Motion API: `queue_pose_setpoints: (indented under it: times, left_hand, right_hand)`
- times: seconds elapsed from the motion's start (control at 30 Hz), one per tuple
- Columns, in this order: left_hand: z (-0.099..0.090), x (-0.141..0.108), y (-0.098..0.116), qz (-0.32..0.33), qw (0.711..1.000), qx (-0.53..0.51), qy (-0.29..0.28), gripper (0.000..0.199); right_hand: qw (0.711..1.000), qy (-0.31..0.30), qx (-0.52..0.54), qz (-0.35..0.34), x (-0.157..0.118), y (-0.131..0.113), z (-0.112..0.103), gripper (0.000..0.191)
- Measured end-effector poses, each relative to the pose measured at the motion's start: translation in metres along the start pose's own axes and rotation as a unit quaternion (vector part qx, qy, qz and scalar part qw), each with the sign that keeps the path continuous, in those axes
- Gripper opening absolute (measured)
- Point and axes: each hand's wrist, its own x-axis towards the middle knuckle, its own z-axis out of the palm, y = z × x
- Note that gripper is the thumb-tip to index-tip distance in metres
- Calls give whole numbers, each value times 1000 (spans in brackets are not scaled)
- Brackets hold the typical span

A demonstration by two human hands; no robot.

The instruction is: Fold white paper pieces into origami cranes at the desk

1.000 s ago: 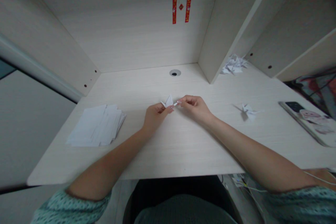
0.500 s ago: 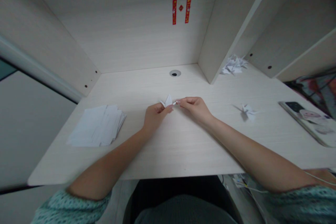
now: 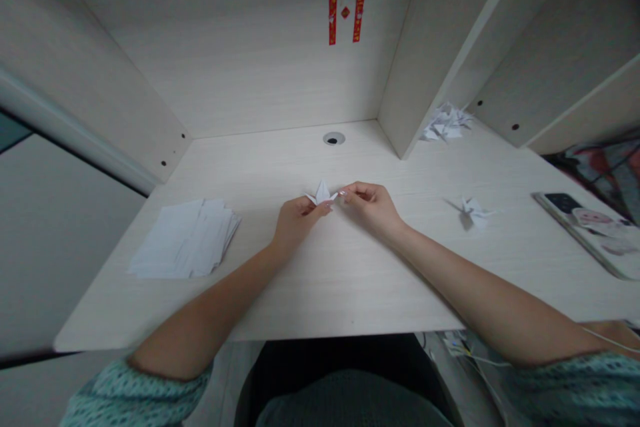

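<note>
A small white paper crane is held just above the middle of the desk, its centre point up and thin tips out to both sides. My left hand pinches its body from the left, thumb in front. At the crane's right tip, the thumb and forefinger of my right hand are closed together. Whether that tip sits between these fingers or only touches them is too small to make out with certainty. Another folded paper crane rests on the desk to the right of my right hand.
A stack of white paper sheets lies at the left of the desk. Several folded cranes are piled behind the upright divider. A phone lies at the right edge. A round cable hole is at the back.
The crane's right tip now points outward and up more than before, seen more clearly. My right hand has shifted very slightly; my left hand keeps its pinch on the body.
</note>
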Motion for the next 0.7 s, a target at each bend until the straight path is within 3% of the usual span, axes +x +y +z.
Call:
queue_pose_setpoints:
  times: [0.27, 0.7]
  left_hand:
    - [0, 2, 1, -27, 996, -86, 13, 33]
    - [0, 2, 0, -36, 997, -73, 8, 34]
  right_hand:
    - [999, 25, 44, 9, 2, 1, -2, 31]
    - [999, -6, 32, 7, -1, -2, 2, 29]
